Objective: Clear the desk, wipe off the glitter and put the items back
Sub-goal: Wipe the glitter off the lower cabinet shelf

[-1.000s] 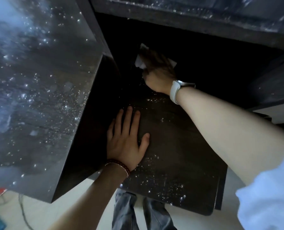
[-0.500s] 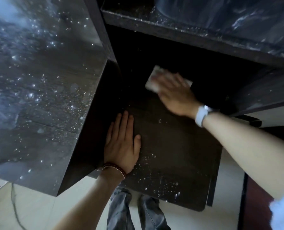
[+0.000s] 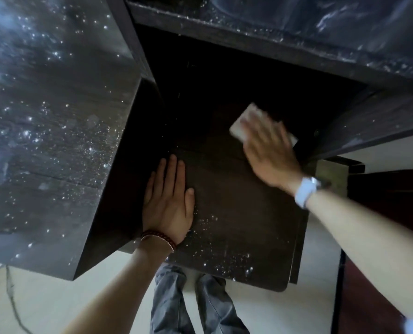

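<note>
— Glitter lies thick on the desk top at the left, and more is scattered on the pull-out shelf near its front edge. How would you wipe it?

— Keep the left hand flat as a brace, fingers straight and together, palm down on the shelf's left side. Draw the cloth in overlapping strokes toward that front edge — not back into the dark recess.

— And the cloth itself?

— Under the right hand, far right of the shelf. Its fingers look spread and fairly straight, pressing down; the cloth's pale corner pokes out beyond the fingertips, though blur hides detail.
</note>
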{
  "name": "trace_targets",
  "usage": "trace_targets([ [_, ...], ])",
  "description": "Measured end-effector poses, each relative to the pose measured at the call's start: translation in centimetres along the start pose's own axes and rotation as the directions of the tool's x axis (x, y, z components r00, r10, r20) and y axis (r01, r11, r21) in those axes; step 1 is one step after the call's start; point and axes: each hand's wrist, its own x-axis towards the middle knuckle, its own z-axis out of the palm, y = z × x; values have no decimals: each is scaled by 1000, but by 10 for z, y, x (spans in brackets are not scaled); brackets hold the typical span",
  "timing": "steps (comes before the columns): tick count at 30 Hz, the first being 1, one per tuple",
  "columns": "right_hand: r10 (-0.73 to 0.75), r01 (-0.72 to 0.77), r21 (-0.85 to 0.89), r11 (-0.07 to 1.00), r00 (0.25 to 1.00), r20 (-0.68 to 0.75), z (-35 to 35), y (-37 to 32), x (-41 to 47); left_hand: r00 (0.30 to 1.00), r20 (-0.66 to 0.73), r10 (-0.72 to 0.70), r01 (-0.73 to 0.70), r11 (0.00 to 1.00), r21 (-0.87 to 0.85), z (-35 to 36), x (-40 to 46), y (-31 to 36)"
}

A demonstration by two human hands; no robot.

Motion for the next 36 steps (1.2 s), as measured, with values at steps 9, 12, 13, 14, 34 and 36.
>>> trace_targets([
  [9, -178, 173, 43, 984, 974, 140, 10, -42, -67, 1000, -2, 8, -8, 1000, -16, -1, 1, 1],
  [12, -324, 319, 61, 946, 914, 245, 10, -36, -124, 1000, -2, 11, -12, 1000, -21, -2, 0, 1],
  [13, -291, 285, 58, 957, 922, 255, 7, -28, -120, 1000, -2, 10, -10, 1000, -24, -2, 0, 1],
  [14, -211, 204, 51, 978, 947, 244, 4, -20, -108, 1000, -1, 5, -5, 1000, -26, -2, 0, 2],
  [34, 407, -413, 197, 889, 911, 69, 12, -15, -136, 998, 50, -27, 31, 997, -69, -7, -3, 6],
  [36, 504, -506, 233, 830, 861, 74, 9, -15, -121, 998, 50, -28, 32, 997, -76, -7, -3, 7],
])
